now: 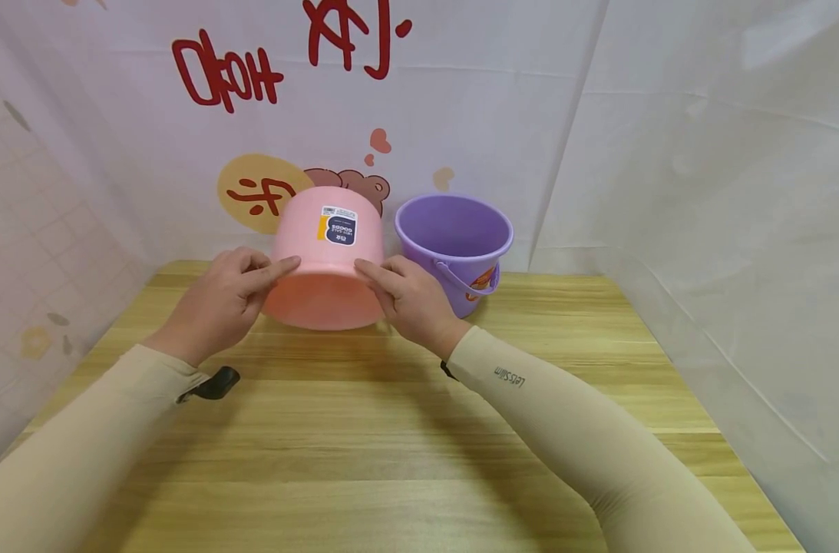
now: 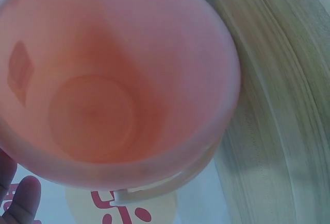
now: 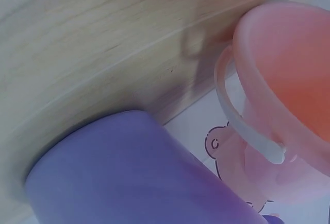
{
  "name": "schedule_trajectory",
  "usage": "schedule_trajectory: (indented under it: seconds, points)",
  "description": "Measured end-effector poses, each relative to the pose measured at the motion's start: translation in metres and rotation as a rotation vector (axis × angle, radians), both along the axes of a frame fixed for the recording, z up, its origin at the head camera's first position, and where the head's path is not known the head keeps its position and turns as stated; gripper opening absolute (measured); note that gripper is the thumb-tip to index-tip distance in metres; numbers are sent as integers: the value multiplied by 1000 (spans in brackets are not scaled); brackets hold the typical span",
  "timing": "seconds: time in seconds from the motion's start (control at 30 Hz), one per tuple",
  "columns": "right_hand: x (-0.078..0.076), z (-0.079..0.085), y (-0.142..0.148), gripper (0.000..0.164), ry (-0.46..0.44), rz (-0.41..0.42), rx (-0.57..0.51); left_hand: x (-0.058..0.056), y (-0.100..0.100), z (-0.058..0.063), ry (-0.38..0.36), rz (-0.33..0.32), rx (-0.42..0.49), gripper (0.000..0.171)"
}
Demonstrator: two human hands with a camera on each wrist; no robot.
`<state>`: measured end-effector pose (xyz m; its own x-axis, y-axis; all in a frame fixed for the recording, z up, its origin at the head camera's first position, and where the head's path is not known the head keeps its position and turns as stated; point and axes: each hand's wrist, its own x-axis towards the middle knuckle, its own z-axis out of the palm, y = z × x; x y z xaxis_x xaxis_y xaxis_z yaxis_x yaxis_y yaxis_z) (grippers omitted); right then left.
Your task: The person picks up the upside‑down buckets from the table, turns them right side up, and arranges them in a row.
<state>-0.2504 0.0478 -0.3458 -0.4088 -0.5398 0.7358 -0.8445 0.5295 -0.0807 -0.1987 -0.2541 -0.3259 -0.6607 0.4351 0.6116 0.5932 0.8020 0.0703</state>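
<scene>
A pink bucket [image 1: 300, 226] is tipped, mouth toward the near edge of the worktop [image 1: 336, 461], left of the middle of the far edge; a purple bucket [image 1: 454, 247] stands just right of it. The left hand [image 1: 217, 303] and right hand [image 1: 419, 301] pinch opposite sides of the pink rim. The left wrist view reveals its round inner base; the right wrist view, its pale handle [image 3: 242, 126] slung outside the wall.

The pink bucket [image 1: 328, 257] partly hides the printed bear [image 1: 358, 183].
</scene>
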Motion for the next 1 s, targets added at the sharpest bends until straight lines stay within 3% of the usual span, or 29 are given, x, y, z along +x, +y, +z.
schedule_trajectory:
  seconds: [0.23,0.53,1.0]
  points:
    - [-2,1,0,31,1,10,8,-1,1,3,-12,-5,21,52]
    - [-3,2,0,35,10,25,4,-5,3,5,55,-50,78,49]
    - [-3,8,-1,41,17,-2,70,-7,3,6,80,-45,130,46]
